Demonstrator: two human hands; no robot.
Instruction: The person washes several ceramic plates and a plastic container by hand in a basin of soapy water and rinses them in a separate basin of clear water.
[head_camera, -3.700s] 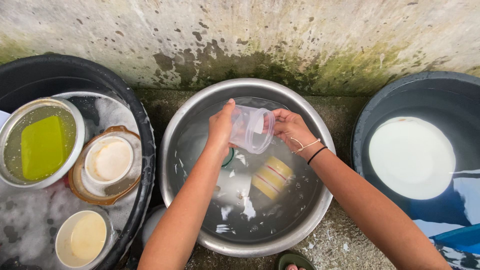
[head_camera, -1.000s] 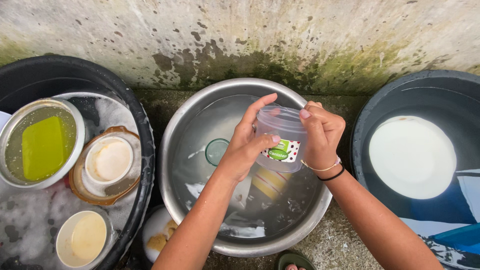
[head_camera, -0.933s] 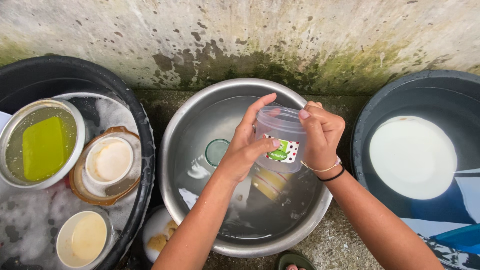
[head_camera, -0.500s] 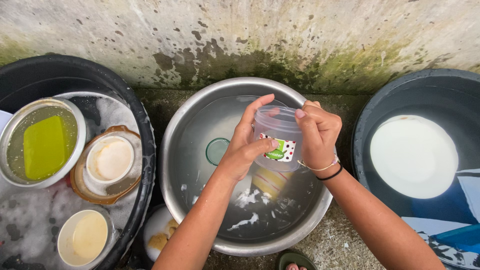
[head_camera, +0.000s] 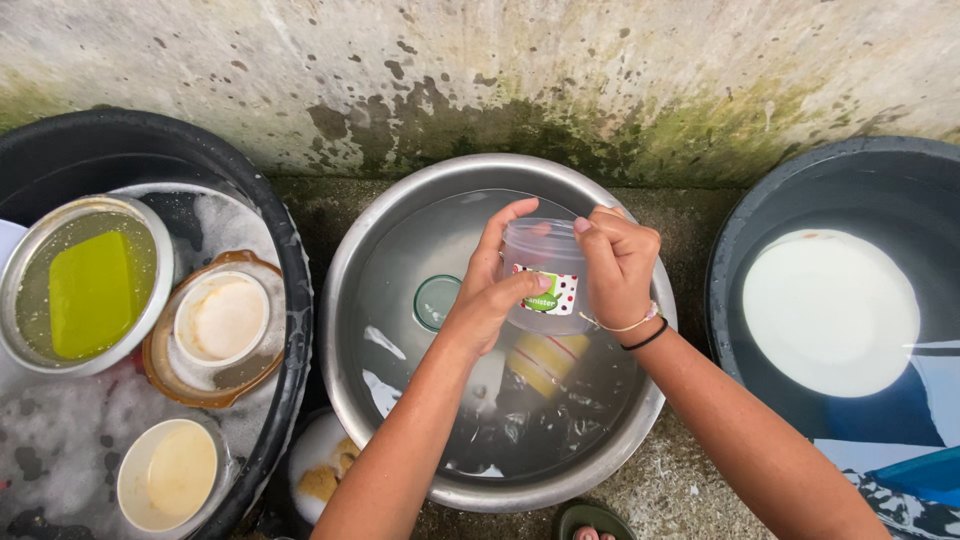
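hands (left hand (head_camera: 487, 300), right hand (head_camera: 615, 265)) clasp clear canister (head_camera: 540, 275) over steel basin (head_camera: 350, 270).

Concrete ground (head_camera: 670, 480) bears three water-filled basins (head_camera: 345, 290).

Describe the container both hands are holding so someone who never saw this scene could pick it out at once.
Of three tubs along the stained wall, take the middle one, the steel basin of water. Above it, the left hand and right hand grip a clear plastic canister. It alone is see-through, upright and carries a dotted label.
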